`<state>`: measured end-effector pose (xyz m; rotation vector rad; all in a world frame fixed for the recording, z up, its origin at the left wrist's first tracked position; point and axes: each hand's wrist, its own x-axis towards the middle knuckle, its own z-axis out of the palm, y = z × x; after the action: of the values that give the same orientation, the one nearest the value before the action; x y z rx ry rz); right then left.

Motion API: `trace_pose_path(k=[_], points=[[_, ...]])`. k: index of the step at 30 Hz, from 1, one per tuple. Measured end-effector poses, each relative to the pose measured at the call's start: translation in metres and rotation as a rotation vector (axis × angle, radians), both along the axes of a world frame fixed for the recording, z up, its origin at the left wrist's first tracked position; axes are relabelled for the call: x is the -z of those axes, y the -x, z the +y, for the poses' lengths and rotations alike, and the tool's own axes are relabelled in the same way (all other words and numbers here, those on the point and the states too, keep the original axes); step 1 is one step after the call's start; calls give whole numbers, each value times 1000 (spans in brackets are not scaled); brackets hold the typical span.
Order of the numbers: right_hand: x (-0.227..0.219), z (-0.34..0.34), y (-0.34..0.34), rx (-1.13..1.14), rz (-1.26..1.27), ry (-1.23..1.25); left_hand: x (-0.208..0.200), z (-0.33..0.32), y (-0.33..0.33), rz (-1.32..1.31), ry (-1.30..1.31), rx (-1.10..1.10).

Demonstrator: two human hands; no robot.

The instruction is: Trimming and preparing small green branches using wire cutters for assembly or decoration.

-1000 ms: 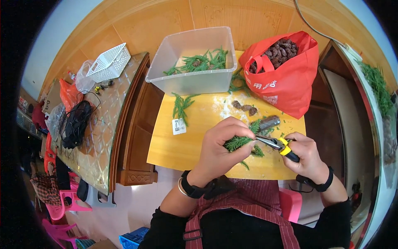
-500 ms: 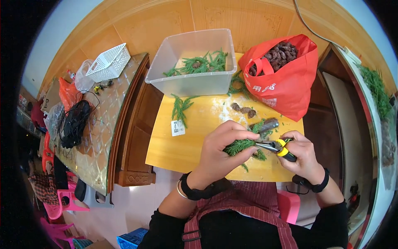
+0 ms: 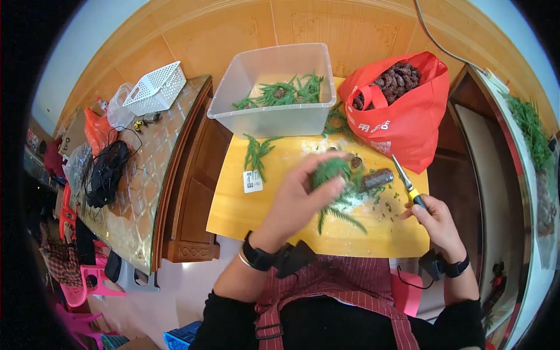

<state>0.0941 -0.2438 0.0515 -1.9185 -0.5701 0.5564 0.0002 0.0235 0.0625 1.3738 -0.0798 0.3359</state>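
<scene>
My left hand (image 3: pixel 294 201) is curled around a green needle-leaf sprig (image 3: pixel 330 170), smeared by motion, above the yellow tabletop. Some fronds of greenery (image 3: pixel 341 217) hang below its fingers. At the table's right edge, my right hand (image 3: pixel 434 219) grips long-nose pliers (image 3: pixel 406 182) with yellow and black handles, their tips pointing up and away. Just beyond the sprig lies a small pinecone (image 3: pixel 356 163), and beside it a dark cylinder (image 3: pixel 378 179) I cannot name. White powder and green clippings are scattered around there.
A clear plastic bin (image 3: pixel 270 116) with green sprigs stands at the back. To its right sits a red bag (image 3: pixel 402 137) full of pinecones (image 3: pixel 398 81). A loose sprig (image 3: pixel 256 153) and a white label (image 3: pixel 252 181) lie at left. The side table holds a white basket (image 3: pixel 154 90).
The pliers have come away from the sprig, and my right hand has moved slightly right and down, turning their tips upward. My left hand has shifted up with the sprig.
</scene>
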Motion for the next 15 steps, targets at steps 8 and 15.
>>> trace_pose_path(k=[8, 15], points=[[24, -45, 3, 172, -186, 349, -31, 95, -63, -158, 243, -157], [39, -58, 5, 241, -270, 461, -50, 110, -67, 108, 176, -413]])
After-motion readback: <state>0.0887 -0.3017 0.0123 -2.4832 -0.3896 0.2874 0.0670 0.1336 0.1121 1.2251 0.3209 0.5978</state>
